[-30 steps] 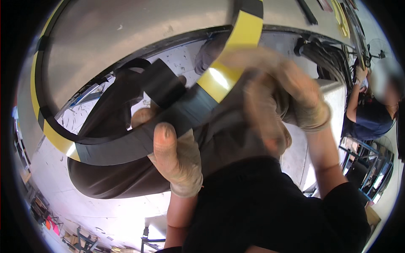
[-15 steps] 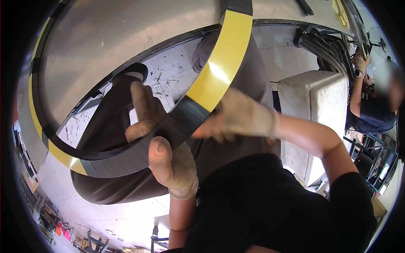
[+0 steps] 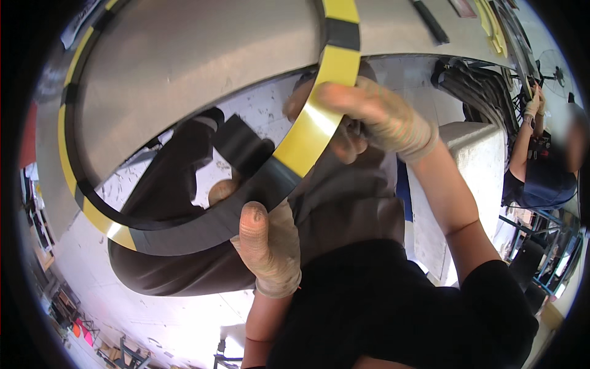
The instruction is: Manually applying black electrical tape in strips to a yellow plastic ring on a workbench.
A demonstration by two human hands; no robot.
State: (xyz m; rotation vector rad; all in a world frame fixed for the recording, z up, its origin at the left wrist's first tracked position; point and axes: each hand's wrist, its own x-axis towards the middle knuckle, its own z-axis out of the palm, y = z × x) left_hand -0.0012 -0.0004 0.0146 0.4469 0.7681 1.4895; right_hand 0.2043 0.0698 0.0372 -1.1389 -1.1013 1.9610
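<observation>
A large ring (image 3: 215, 226) banded in black and yellow stands tilted before me, its far part over a metal tabletop. My left hand (image 3: 267, 246), in a pale glove, grips a black band at the near side, thumb on the outer face and fingers inside. Close to those fingers a short black strip (image 3: 241, 144) sticks up within the ring; whether it is attached cannot be told. My right hand (image 3: 381, 117), also gloved and slightly blurred, is closed around the yellow band to the right, fingers reaching over its face and others showing below its edge.
The grey metal tabletop (image 3: 184, 74) lies beyond my knees, with a black strip (image 3: 430, 21) and yellow pieces (image 3: 490, 27) on it. A worn white block (image 3: 458, 203) stands at my right. A co-worker (image 3: 544, 166) handles something at the far right.
My right hand has moved up and right, from beside the black band onto the yellow one. The black strip has come into view by my left fingers. The ring has shifted slightly.
</observation>
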